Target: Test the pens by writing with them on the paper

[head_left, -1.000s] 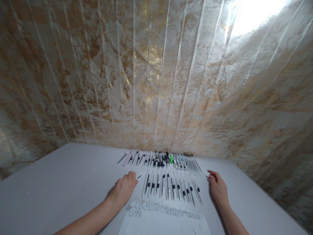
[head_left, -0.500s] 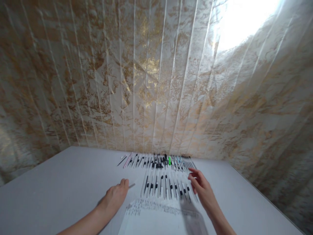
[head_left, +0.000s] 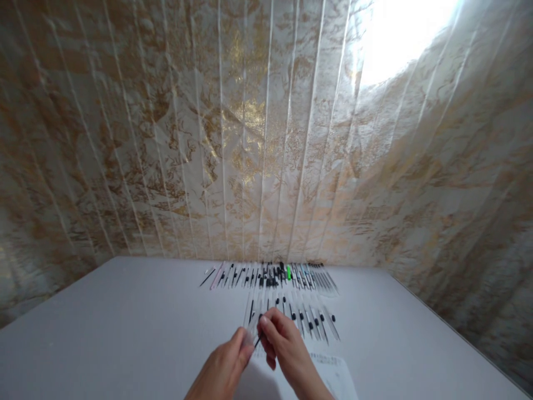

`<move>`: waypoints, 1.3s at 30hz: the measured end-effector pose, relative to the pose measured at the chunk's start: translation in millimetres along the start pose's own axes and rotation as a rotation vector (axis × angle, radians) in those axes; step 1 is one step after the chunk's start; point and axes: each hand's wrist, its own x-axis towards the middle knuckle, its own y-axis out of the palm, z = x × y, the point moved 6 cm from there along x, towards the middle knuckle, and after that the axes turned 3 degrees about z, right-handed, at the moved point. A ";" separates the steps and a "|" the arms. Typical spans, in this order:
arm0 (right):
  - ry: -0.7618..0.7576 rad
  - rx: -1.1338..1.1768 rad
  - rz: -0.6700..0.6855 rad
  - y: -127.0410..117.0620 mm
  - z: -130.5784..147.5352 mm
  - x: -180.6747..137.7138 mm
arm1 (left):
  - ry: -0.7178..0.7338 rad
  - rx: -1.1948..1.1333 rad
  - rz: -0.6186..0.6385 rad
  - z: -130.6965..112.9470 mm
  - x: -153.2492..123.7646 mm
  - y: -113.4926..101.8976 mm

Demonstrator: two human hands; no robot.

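Clear pen (head_left: pixel 252 336) pinched btwn L hand (head_left: pixel 227 369) & R hand (head_left: pixel 283 347), above pen rows (head_left: pixel 287 294).

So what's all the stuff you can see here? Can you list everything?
pens, far row: many, mostly clear with black parts, one pink at the left end; side by side along the table's far edge
green pen: one, bright green; in the far row
pens, near row: many, clear with black caps; just beyond the hands
held pen: one, clear with a thin black refill; pinched between both hands
paper sheet: one, white with handwriting; on the table, partly under the right hand
table: one, pale grey
curtain: one, cream and gold, pleated; behind the table
left hand: fingers on the held pen
right hand: fingers on the held pen
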 end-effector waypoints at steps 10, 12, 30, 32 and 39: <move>-0.390 -0.396 -0.384 -64.1 108.6 -35.5 | 0.114 -0.063 0.143 3.1 3.9 23.0; -0.395 -0.418 -0.366 -60.9 105.9 -35.1 | 0.133 -0.039 0.188 0.7 3.0 25.6; -0.316 -0.430 -0.231 -45.0 86.8 -28.7 | 0.141 -0.110 0.219 -4.7 -0.1 25.2; -0.240 -0.412 -0.107 -33.1 76.9 -23.9 | 0.099 -0.204 0.256 -4.0 0.1 30.2; -0.167 -0.518 0.085 2.0 56.9 -26.0 | -0.258 -0.929 -0.039 4.1 3.1 20.0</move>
